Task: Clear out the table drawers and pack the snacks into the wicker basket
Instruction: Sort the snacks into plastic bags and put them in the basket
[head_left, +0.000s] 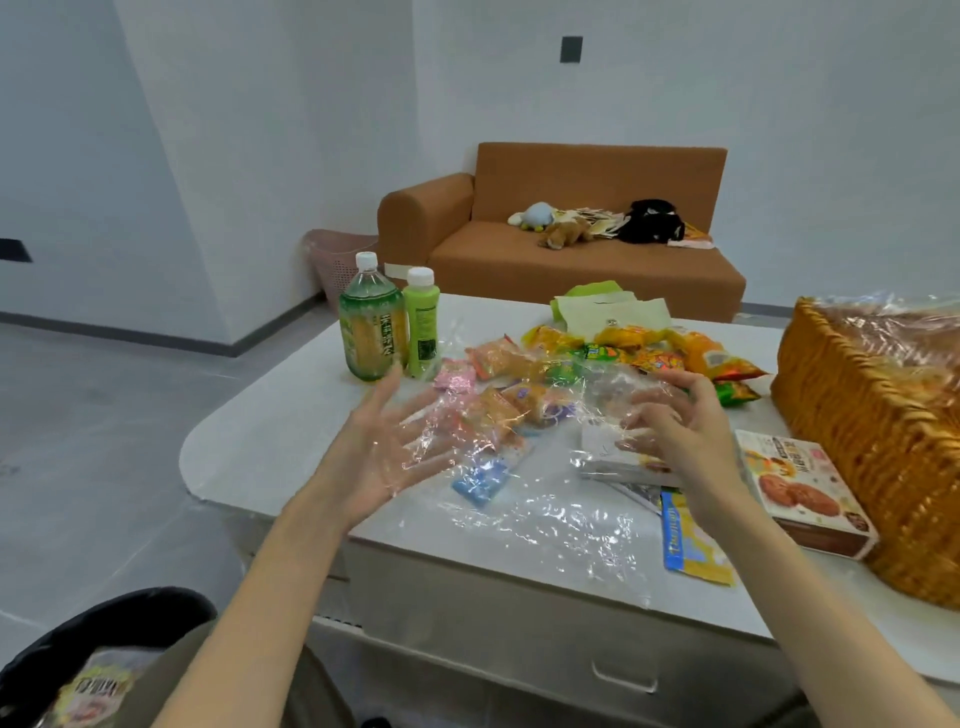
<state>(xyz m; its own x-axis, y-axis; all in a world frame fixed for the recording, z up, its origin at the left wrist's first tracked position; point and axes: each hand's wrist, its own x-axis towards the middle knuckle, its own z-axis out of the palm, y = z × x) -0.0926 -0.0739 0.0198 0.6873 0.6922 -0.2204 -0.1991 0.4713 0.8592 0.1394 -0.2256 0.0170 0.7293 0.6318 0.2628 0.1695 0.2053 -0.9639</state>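
A sheet of clear plastic wrap (540, 514) lies crumpled over the white table (270, 447) and rises between my hands. My left hand (387, 447) is spread wide with straight fingers, the wrap draped against its palm. My right hand (675, 426) has curled fingers caught in the wrap's upper edge. Several small snack packets (498, 405) lie under and behind the wrap. The wicker basket (872, 441) stands at the right, lined with clear plastic. A cookie box (800, 488) lies beside it, and a yellow and blue packet (691, 545) near the table's front edge.
Two green drink bottles (371, 327) stand at the table's back left. Yellow and orange snack bags (675, 348) and green paper (608, 306) lie further back. A drawer front with a handle (623, 675) is below the tabletop. An orange sofa (571, 249) is behind; a black bin (78, 660) at lower left.
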